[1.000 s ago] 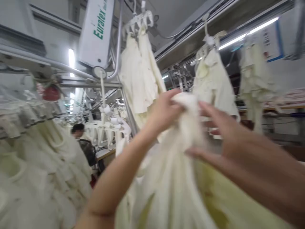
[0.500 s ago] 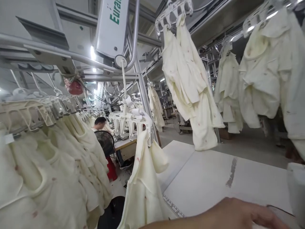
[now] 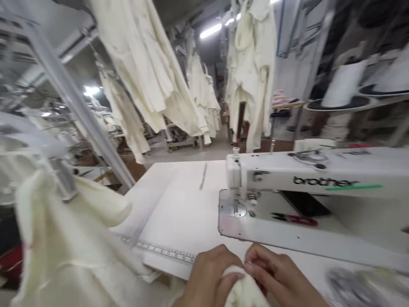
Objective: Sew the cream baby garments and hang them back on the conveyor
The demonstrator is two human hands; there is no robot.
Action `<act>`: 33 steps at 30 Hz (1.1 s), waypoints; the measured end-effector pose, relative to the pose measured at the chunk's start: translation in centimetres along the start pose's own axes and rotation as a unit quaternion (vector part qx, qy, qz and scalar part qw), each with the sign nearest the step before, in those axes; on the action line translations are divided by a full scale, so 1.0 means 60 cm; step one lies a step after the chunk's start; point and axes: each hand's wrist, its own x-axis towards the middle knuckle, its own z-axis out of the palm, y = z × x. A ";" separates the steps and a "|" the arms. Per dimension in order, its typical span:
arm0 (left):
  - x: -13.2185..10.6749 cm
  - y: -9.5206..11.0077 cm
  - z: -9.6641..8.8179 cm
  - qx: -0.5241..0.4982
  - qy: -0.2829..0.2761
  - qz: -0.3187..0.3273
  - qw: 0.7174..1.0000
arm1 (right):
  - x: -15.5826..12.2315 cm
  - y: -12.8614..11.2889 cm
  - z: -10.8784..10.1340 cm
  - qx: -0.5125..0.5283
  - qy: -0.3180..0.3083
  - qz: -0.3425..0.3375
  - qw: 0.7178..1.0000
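Both my hands meet at the bottom edge of the view, over the front of a white sewing table [image 3: 179,200]. My left hand [image 3: 207,277] and my right hand [image 3: 277,277] are closed on a small piece of cream fabric [image 3: 243,290] pinched between them. A white Brother sewing machine [image 3: 306,187] stands just behind my hands, its needle area [image 3: 238,200] to the upper left of them. A cream garment [image 3: 67,238] hangs at the left, beside the table's edge.
Several cream garments [image 3: 153,72] hang from overhead rails across the aisle. A slanted metal post [image 3: 83,115] runs down to the table's left side. Thread cones [image 3: 345,83] stand on a shelf behind the machine. A ruler strip [image 3: 166,251] lies on the table's front.
The view swung right and down from the hanging garments to the sewing machine. My hands left the raised garment and now pinch a small cream piece low at the table's front.
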 end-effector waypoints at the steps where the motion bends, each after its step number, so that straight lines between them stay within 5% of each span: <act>1: -0.001 -0.004 0.001 0.004 -0.009 0.028 1.000 | 0.004 -0.002 -0.004 0.050 -0.022 0.026 0.998; 6: -0.007 -0.013 0.016 0.004 0.068 0.066 0.995 | 0.024 0.011 0.001 0.259 -0.111 0.130 0.951; 10: -0.011 -0.018 0.035 -0.032 0.103 0.082 0.991 | 0.023 0.021 0.023 0.391 -0.098 0.187 0.896; 12: -0.012 -0.024 0.044 -0.051 0.134 0.072 0.987 | 0.019 0.020 0.028 0.391 -0.073 0.184 0.899; 14: -0.011 -0.031 0.052 -0.054 0.171 0.036 0.983 | 0.011 0.017 0.027 0.312 -0.031 0.137 0.940; 17: -0.008 -0.034 0.061 -0.053 0.216 -0.009 0.975 | -0.005 0.011 0.026 0.062 0.064 0.023 0.996; 21: 0.000 -0.020 0.059 -0.100 0.242 -0.051 0.964 | -0.023 0.004 0.030 -0.148 0.133 -0.058 0.978; 25: 0.015 -0.002 0.026 -0.189 0.136 -0.139 0.963 | -0.020 -0.001 0.018 -0.175 0.106 -0.138 0.969; 28: 0.030 0.000 -0.001 -0.159 0.017 -0.104 0.982 | -0.008 -0.001 0.001 -0.192 0.085 -0.158 0.965; 33: 0.075 -0.026 -0.018 -0.165 -0.006 -0.106 0.981 | 0.027 0.014 -0.018 -0.132 0.120 -0.093 0.980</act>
